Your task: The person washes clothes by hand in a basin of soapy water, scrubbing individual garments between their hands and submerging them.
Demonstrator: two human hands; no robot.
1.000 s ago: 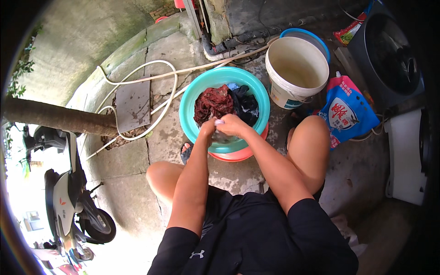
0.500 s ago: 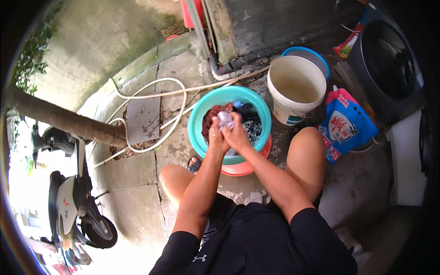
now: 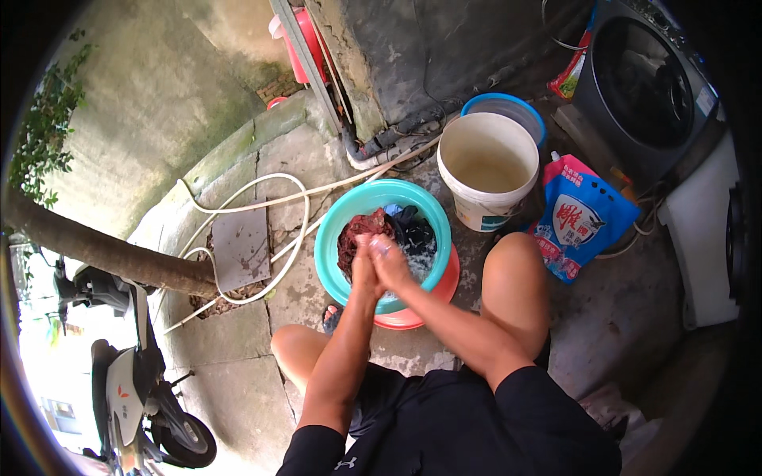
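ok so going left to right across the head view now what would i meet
Motor scooter → grey slab → turquoise basin → white plastic bucket → blue-and-pink detergent pouch → white boxy unit.

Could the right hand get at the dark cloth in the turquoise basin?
Probably yes: the right hand is over the turquoise basin, close to the dark cloth, with nothing visible between them. It meets the left hand, though, so might need to part first.

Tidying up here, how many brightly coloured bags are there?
2: a blue-pink bag right of the white bucket, and a red-green bag beside the dark machine; others may be hidden.
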